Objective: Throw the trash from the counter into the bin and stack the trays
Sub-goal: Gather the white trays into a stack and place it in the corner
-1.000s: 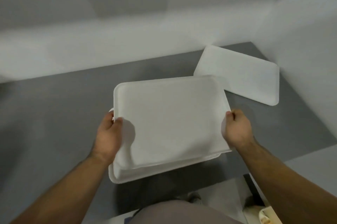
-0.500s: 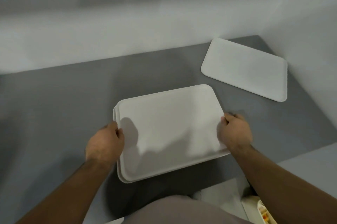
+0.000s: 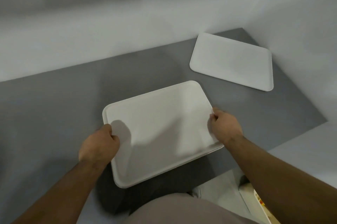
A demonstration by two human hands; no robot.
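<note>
Two white trays (image 3: 160, 129) lie nested as one stack on the grey counter (image 3: 54, 107), in front of me; the lower one shows only as a thin rim at the front right. My left hand (image 3: 98, 145) has curled fingers on the stack's left edge. At the right edge, my right hand (image 3: 225, 127) is curled over the rim. A third white tray (image 3: 231, 61) lies flat and alone in the counter's far right corner, apart from the stack. No loose trash shows on the counter.
White walls (image 3: 127, 32) close the counter at the back and on the right. The counter's front edge runs just below the stack. At the lower right, beyond my right forearm, a pale bin (image 3: 259, 201) shows some coloured scraps inside.
The upper tray, held tilted above the lower one a second ago, has come down and now sits nested in it. Both hands stayed at the tray's sides.
</note>
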